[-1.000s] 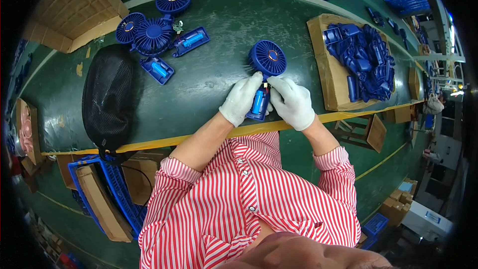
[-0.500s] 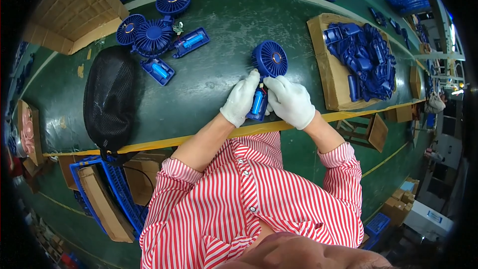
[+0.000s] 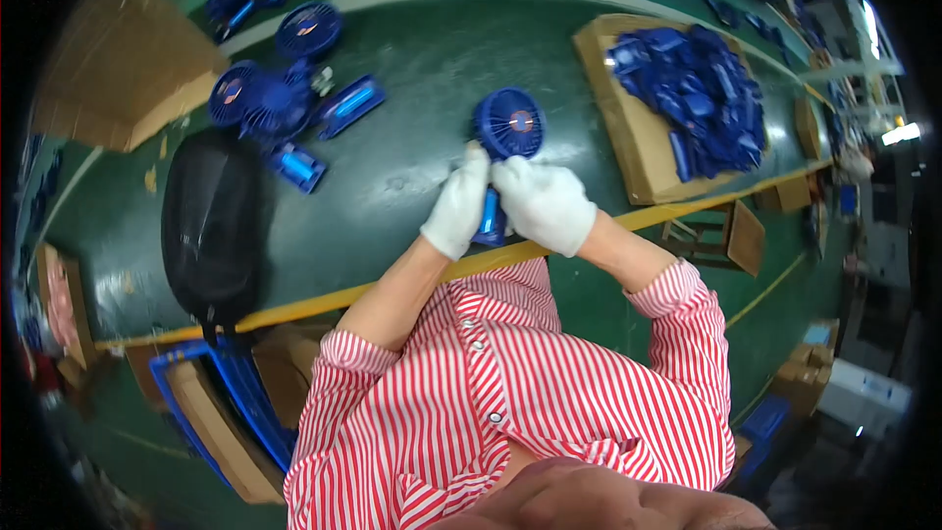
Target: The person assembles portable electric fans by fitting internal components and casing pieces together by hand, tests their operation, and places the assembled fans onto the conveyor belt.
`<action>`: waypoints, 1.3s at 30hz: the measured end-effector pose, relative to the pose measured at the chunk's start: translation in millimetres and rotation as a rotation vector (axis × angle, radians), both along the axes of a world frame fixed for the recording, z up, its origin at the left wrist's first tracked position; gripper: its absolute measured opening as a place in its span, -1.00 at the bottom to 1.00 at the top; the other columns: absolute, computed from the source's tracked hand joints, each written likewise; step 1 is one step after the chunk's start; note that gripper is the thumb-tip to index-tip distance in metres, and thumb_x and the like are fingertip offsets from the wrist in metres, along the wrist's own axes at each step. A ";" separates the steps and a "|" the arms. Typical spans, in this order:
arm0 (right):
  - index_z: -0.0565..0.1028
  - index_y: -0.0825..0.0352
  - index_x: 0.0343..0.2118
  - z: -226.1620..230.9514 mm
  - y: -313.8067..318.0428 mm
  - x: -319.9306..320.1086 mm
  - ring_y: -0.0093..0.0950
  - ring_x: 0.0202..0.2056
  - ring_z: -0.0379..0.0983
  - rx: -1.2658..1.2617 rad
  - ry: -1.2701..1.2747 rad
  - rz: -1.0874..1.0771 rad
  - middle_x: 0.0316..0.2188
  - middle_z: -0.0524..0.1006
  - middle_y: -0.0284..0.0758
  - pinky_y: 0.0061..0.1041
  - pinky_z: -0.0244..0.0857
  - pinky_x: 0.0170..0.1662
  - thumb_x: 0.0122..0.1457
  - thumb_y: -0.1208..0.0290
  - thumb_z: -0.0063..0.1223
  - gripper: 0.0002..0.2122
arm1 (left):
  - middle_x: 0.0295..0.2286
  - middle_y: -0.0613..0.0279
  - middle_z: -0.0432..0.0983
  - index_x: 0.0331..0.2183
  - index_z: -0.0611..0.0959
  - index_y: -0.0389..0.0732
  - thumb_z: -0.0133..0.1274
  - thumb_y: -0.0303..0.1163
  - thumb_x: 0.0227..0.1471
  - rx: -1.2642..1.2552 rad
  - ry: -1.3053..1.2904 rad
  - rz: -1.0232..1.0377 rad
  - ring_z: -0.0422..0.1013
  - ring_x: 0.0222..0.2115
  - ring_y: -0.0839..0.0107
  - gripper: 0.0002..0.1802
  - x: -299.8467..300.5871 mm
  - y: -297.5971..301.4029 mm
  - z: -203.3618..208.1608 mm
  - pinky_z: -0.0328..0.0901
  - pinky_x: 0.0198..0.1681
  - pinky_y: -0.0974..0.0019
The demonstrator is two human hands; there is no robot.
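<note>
A blue handheld fan (image 3: 510,125) lies near the table's front edge, its round grille pointing away from me. Its handle is uncovered and shows a light-blue battery cell (image 3: 489,214). My left hand (image 3: 460,204), in a white glove, is closed around the left side of the handle, thumb up by the neck. From the right, my gloved right hand (image 3: 546,202) pinches at the neck just under the fan head. The fingertips of the right hand and whatever small part lies beneath them are hidden.
Several blue fans (image 3: 275,108) with uncovered handles are grouped at the left. Beside them lies a black mesh case (image 3: 213,231). A cardboard tray (image 3: 628,152) of blue plastic parts stands at the right. An upright carton (image 3: 118,59) occupies the far left; a stool (image 3: 743,236) stands below the table.
My right hand has shifted over the handle's neck and now covers the wires seen before. The whole view has tilted slightly, with some blur.
</note>
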State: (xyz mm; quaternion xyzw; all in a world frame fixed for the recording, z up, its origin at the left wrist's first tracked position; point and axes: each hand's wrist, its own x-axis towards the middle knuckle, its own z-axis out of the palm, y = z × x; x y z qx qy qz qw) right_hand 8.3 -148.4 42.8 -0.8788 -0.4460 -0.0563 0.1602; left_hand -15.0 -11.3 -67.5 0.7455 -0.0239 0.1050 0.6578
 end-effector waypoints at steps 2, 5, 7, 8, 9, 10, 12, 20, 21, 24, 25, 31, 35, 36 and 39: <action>0.36 0.31 -0.38 -8.1 -5.5 5.6 -0.30 -0.57 0.44 -0.028 0.046 0.001 -0.53 0.38 -0.28 -0.33 0.35 -0.54 -0.06 0.47 0.04 -0.84 | -0.64 0.22 0.48 -0.42 0.56 -0.25 -0.45 0.19 0.25 -0.536 0.553 -0.205 0.43 -0.71 0.46 -0.27 -0.5 2.9 48.7 0.35 -0.63 0.43; 0.37 0.34 -0.41 -5.9 -2.9 4.2 -0.23 -0.54 0.48 -0.054 0.102 -0.018 -0.53 0.41 -0.22 -0.26 0.39 -0.50 -0.15 0.41 0.17 -0.75 | -0.61 0.21 0.51 -0.30 0.56 -0.24 -0.47 0.20 0.24 -0.621 0.636 -0.208 0.45 -0.69 0.43 -0.27 -4.2 7.0 61.6 0.37 -0.62 0.43; 0.37 0.34 -0.41 -6.5 -9.4 1.7 -0.23 -0.54 0.48 -0.051 0.073 -0.046 -0.52 0.41 -0.22 -0.26 0.39 -0.50 -0.14 0.43 0.16 -0.76 | -0.58 0.25 0.50 -0.31 0.56 -0.23 -0.44 0.19 0.25 -0.621 0.625 -0.242 0.43 -0.67 0.48 -0.29 -2.3 1.7 66.2 0.35 -0.60 0.46; 0.37 0.34 -0.40 -7.3 -10.1 -1.2 -0.23 -0.54 0.48 -0.049 0.048 -0.060 -0.52 0.41 -0.22 -0.25 0.39 -0.50 -0.13 0.44 0.14 -0.77 | -0.56 0.32 0.47 -0.34 0.56 -0.21 -0.40 0.18 0.25 -0.492 0.629 -0.161 0.40 -0.61 0.57 -0.32 -1.6 -2.6 70.8 0.33 -0.53 0.48; 0.37 0.34 -0.39 -8.3 -9.4 -2.1 -0.23 -0.54 0.48 -0.044 0.039 -0.056 -0.51 0.41 -0.22 -0.24 0.39 -0.52 -0.11 0.45 0.10 -0.79 | -0.62 0.33 0.42 -0.46 0.57 -0.19 -0.43 0.16 0.26 -0.455 0.593 -0.151 0.37 -0.67 0.55 -0.31 0.4 -6.0 60.9 0.31 -0.60 0.42; 0.37 0.35 -0.38 -7.1 -8.3 -1.9 -0.22 -0.54 0.48 -0.049 0.051 -0.051 -0.50 0.41 -0.22 -0.24 0.39 -0.52 -0.10 0.45 0.09 -0.79 | -0.63 0.34 0.41 -0.46 0.56 -0.18 -0.41 0.16 0.26 -0.450 0.563 -0.153 0.35 -0.66 0.58 -0.33 0.4 -5.9 50.7 0.28 -0.60 0.43; 0.37 0.35 -0.34 -7.4 -12.3 3.0 -0.21 -0.53 0.48 -0.049 0.074 -0.062 -0.49 0.41 -0.20 -0.23 0.39 -0.51 -0.06 0.43 0.06 -0.79 | -0.62 0.33 0.41 -0.44 0.56 -0.19 -0.39 0.15 0.26 -0.460 0.558 -0.151 0.35 -0.67 0.56 -0.34 3.1 -6.4 51.0 0.29 -0.61 0.43; 0.53 0.32 -0.18 15.1 -41.7 42.5 -0.13 -0.28 0.51 0.236 0.186 -0.234 -0.28 0.55 -0.10 -0.30 0.40 -0.16 0.07 0.42 0.00 -0.76 | -0.50 0.06 0.51 -0.23 0.45 -0.31 -0.09 -0.21 0.20 -0.691 0.665 -0.279 0.45 -0.61 0.36 -0.68 1.2 11.4 66.9 0.41 -0.55 0.35; 0.54 0.30 -0.19 8.6 -59.4 61.3 -0.15 -0.29 0.51 0.300 0.041 -0.312 -0.29 0.56 -0.13 -0.30 0.41 -0.18 0.05 0.45 0.01 -0.76 | -0.50 0.06 0.51 -0.23 0.45 -0.31 -0.09 -0.21 0.20 -0.687 0.663 -0.278 0.45 -0.61 0.36 -0.68 1.0 11.8 67.8 0.41 -0.55 0.35; 0.52 0.20 -0.34 9.1 -98.4 119.2 -0.23 -0.26 0.48 0.040 -0.350 -0.618 -0.26 0.51 -0.25 -0.28 0.43 -0.22 -0.03 0.49 -0.01 -0.83 | -0.47 0.01 0.52 -0.19 0.45 -0.32 -0.07 -0.20 0.20 -0.749 0.658 -0.250 0.48 -0.57 0.33 -0.66 4.2 13.1 65.7 0.43 -0.50 0.31; 0.53 0.18 -0.26 3.3 -114.4 138.1 -0.19 -0.09 0.39 -0.015 -0.437 -0.575 -0.07 0.45 -0.27 -0.26 0.43 -0.19 -0.04 0.48 -0.01 -0.77 | -0.46 -0.02 0.52 -0.17 0.45 -0.33 -0.06 -0.21 0.19 -0.782 0.668 -0.245 0.49 -0.54 0.31 -0.65 5.0 13.1 64.4 0.45 -0.48 0.30; 0.45 0.11 -0.02 -16.7 -139.1 183.7 -0.06 0.24 0.06 -0.490 -0.317 -0.688 0.21 0.26 -0.38 0.12 0.18 0.01 0.00 0.46 -0.06 -0.60 | -0.38 -0.15 0.53 -0.13 0.45 -0.37 -0.02 -0.24 0.17 -0.914 0.713 -0.279 0.53 -0.46 0.19 -0.62 5.9 17.5 63.8 0.49 -0.40 0.21; 0.53 0.20 -0.24 -17.9 -152.1 180.8 -0.24 0.14 0.24 -0.321 -0.532 -0.579 -0.05 0.50 -0.38 -0.03 0.16 -0.05 -0.07 0.46 0.02 -0.74 | -0.36 -0.13 0.53 -0.14 0.46 -0.39 -0.04 -0.29 0.17 -0.926 0.729 -0.261 0.53 -0.44 0.20 -0.65 1.9 18.2 66.8 0.49 -0.39 0.23; 0.53 0.20 -0.27 -10.6 -158.0 178.7 -0.26 0.10 0.28 -0.273 -0.542 -0.596 -0.08 0.51 -0.38 -0.11 0.18 -0.04 -0.06 0.46 0.04 -0.77 | -0.37 -0.10 0.53 -0.16 0.46 -0.39 -0.06 -0.31 0.17 -0.936 0.732 -0.271 0.54 -0.44 0.21 -0.68 1.6 17.4 68.8 0.49 -0.40 0.25; 0.51 0.27 -0.28 27.6 -143.5 156.6 -0.16 -0.40 0.53 0.177 -0.477 -0.643 -0.42 0.56 -0.12 -0.34 0.39 -0.34 0.08 0.42 0.07 -0.86 | -0.37 -0.09 0.53 -0.17 0.46 -0.39 -0.07 -0.32 0.17 -0.937 0.733 -0.268 0.54 -0.44 0.22 -0.69 0.3 17.1 72.6 0.49 -0.39 0.25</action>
